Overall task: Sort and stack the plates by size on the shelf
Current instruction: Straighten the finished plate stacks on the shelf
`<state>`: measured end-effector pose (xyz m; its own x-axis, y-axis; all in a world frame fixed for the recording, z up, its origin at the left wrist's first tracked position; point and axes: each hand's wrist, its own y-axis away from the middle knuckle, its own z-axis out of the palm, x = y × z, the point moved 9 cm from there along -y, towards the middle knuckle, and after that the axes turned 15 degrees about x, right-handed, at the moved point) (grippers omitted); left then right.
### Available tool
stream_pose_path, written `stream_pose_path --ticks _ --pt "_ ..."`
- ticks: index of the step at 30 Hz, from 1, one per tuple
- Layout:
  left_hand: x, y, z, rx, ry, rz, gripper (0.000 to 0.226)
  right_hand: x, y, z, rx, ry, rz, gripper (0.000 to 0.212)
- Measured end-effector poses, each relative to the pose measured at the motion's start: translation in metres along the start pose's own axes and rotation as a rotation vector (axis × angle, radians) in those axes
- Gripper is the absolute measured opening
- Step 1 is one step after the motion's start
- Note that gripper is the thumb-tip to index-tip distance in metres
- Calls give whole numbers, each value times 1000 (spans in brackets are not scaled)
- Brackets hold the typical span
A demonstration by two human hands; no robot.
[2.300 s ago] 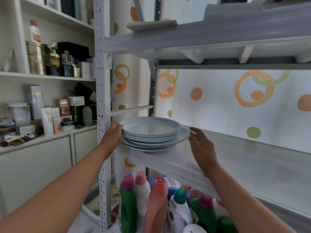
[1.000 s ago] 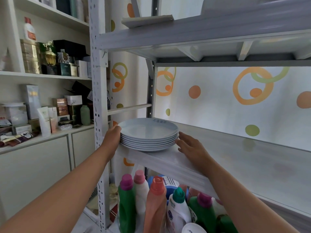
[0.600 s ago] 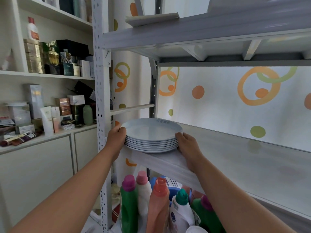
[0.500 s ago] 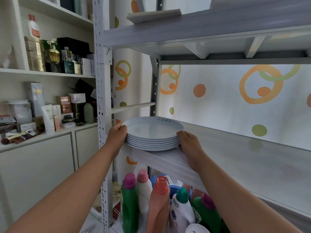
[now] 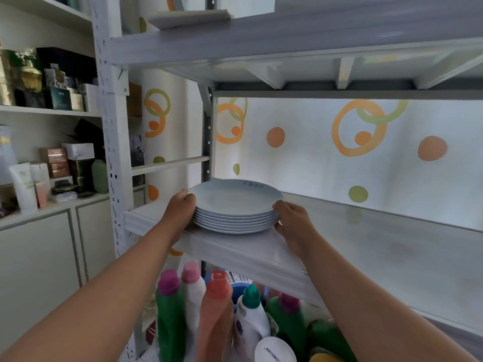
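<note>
A stack of several pale blue plates (image 5: 235, 202) sits on the white shelf (image 5: 366, 246) near its left front corner. The plates look alike in size and their rims line up. My left hand (image 5: 180, 212) grips the stack's left edge, fingers curled over the rims. My right hand (image 5: 292, 218) holds the right edge, thumb on the top rim and fingers under the side. The stack's underside is hidden, so I cannot tell whether it rests on the shelf or is slightly raised.
A white perforated upright (image 5: 112, 152) stands just left of my left hand. The upper shelf (image 5: 287, 37) hangs above. Several coloured detergent bottles (image 5: 214, 309) stand below the shelf. Boxes and cosmetic items (image 5: 52, 168) fill the cabinet at left.
The uneven stack, with wider plates sticking out below, now has aligned rims. My right hand closed in from the shelf onto the stack's right edge. My left hand curled round the left edge.
</note>
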<state>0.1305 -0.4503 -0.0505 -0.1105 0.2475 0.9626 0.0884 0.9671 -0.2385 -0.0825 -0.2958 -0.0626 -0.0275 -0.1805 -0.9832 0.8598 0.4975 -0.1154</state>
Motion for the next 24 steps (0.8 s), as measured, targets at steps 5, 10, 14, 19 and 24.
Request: stream_pose_path --ticks 5,10,14,19,24 --pt "12 18 61 -134 6 1 48 -4 -11 -63 120 -28 25 22" --pt "16 40 112 -205 47 -32 42 -12 -14 -119 262 -42 25 24" --pt "38 68 138 -262 100 -1 26 -18 -14 -148 310 -45 15 31" --pt "46 73 151 -273 93 33 26 -19 -13 -160 285 -86 31 32" --pt "51 76 148 -192 -70 50 38 -24 -8 -165 301 8 -16 36"
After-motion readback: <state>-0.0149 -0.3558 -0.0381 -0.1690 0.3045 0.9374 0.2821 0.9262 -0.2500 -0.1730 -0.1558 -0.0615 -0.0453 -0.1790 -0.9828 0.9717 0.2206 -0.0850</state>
